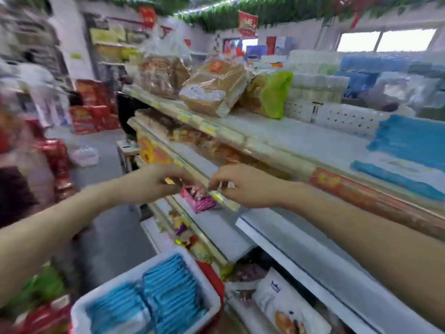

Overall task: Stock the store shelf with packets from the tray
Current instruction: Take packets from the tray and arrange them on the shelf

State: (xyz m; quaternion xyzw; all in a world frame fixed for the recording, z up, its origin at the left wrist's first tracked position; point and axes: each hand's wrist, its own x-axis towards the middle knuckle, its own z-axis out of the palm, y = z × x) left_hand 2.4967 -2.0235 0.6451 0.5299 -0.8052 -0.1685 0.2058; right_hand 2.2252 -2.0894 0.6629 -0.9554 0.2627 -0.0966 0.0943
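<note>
Hands meet at the front edge of the middle shelf [216,227], a pale grey metal board with a yellowish price strip along its lip. The left hand [159,182] reaches in from the lower left, fingers curled over the top of a pink and magenta foil packet [198,201]; a small yellow-orange thing shows at its fingertips, too blurred to name. The right hand [248,186] comes from the right, thumb and forefinger pinched narrow on a little yellow-green wrapped piece [216,196] that lies just beside the packet's right end. The pink packet sits at the shelf lip between the two hands, its long axis running roughly along the shelf edge, from upper left down to lower right, with its printed face tilted toward the camera. Whether it rests fully on the board or is partly lifted cannot be told through the motion blur.

Below, at the bottom of the view, a white plastic tray [81,312] holds two rows of bright blue flat packets [166,295] standing on edge, packed tight, their rows running from lower left to upper right. The tray is well apart from the hands. On the top shelf [277,131] lie clear bags of brown bread [214,90], leaning, next to a lime-green bag [274,92].
</note>
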